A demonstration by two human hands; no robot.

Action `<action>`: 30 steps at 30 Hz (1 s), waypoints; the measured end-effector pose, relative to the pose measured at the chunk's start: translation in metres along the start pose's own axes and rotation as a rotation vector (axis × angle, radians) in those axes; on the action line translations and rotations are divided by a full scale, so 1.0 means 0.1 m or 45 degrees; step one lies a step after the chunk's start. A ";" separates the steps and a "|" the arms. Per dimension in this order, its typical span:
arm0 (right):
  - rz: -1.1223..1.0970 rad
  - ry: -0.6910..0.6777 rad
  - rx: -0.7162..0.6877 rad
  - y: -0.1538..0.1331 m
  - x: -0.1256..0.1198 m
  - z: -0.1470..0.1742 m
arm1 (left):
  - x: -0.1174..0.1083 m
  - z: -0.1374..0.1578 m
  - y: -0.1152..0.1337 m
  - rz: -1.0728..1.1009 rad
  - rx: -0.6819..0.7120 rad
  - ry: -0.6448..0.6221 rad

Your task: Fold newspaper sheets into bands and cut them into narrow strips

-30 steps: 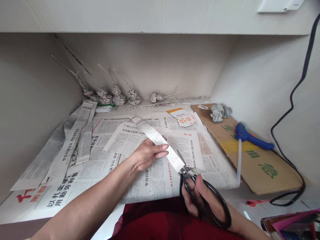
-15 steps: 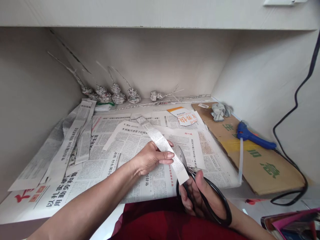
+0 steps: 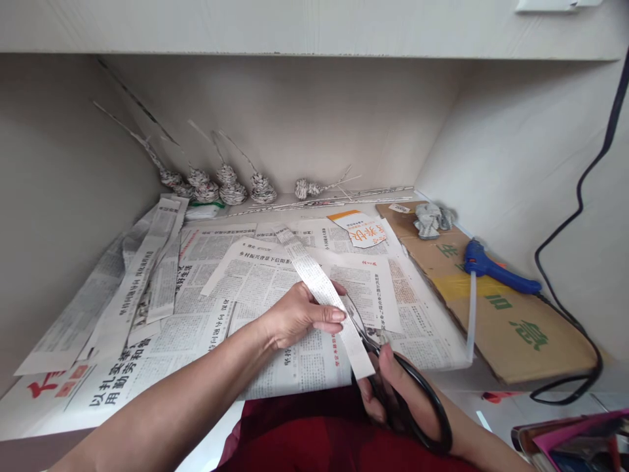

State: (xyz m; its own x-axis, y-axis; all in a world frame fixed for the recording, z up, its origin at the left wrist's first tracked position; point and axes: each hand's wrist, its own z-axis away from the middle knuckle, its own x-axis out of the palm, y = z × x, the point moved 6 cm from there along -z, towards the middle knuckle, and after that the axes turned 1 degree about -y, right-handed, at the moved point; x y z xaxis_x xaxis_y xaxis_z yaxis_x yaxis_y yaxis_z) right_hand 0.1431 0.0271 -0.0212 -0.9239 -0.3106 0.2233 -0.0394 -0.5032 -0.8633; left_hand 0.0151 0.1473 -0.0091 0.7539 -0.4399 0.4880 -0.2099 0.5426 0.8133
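A narrow newspaper strip (image 3: pixel 314 278) slants across the middle of the view, pinched between the thumb and fingers of my left hand (image 3: pixel 307 314). Black-handled scissors (image 3: pixel 427 400) are in my right hand (image 3: pixel 393 387), its thumb and fingers through the handle loops. Their metal blades point up and away, lying right beside the strip's lower half; part of the blades is hidden behind the strip, so whether they touch it I cannot tell. Beneath both hands spread flat newspaper sheets (image 3: pixel 275 295).
Cut newspaper strips (image 3: pixel 135 282) lie piled at left. Several woven paper gourds (image 3: pixel 230 187) and thin paper rods (image 3: pixel 324 202) line the back wall. On the right, a cardboard piece (image 3: pixel 491 314) bears a blue glue gun (image 3: pixel 501 269) and crumpled grey cloth (image 3: pixel 430 219). A black cord (image 3: pixel 582 190) hangs nearby.
The strip and my left hand have shifted slightly toward me and right. The scissors have moved a little lower, their blades still beside the strip.
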 end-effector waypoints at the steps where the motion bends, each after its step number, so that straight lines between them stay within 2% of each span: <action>1: -0.064 -0.013 0.028 0.01 0.02 -0.02 | 0.02 0.00 -0.02 -0.006 -0.011 -0.014; 4: -0.232 -0.024 0.054 -0.01 0.07 -0.09 | 0.06 0.01 -0.05 -0.013 -0.020 -0.045; 6: -0.241 -0.032 0.020 -0.03 0.09 -0.13 | 0.07 0.01 -0.05 -0.007 -0.013 -0.046; 9: -0.132 0.013 -0.042 -0.05 0.06 -0.15 | 0.06 0.00 -0.04 0.000 -0.002 -0.034; 17: 0.142 0.143 -0.004 -0.13 0.02 -0.09 | 0.04 0.00 -0.05 0.022 -0.034 -0.021; 23: 0.234 0.144 0.002 0.01 -0.15 0.02 | -0.17 -0.03 0.17 0.072 0.049 0.108; 26: 0.271 0.072 -0.042 0.10 -0.18 0.04 | -0.22 -0.05 0.21 0.084 0.068 0.147; 30: -0.046 -0.084 -0.074 0.05 -0.07 -0.03 | -0.17 -0.06 0.13 0.087 0.034 0.120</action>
State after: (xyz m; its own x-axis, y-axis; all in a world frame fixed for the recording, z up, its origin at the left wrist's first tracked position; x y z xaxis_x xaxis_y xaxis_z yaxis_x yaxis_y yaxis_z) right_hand 0.1479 0.0291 -0.0280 -0.8947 -0.3462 0.2824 -0.0960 -0.4683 -0.8783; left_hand 0.0030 0.1659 -0.0088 0.7920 -0.3328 0.5118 -0.2783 0.5493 0.7879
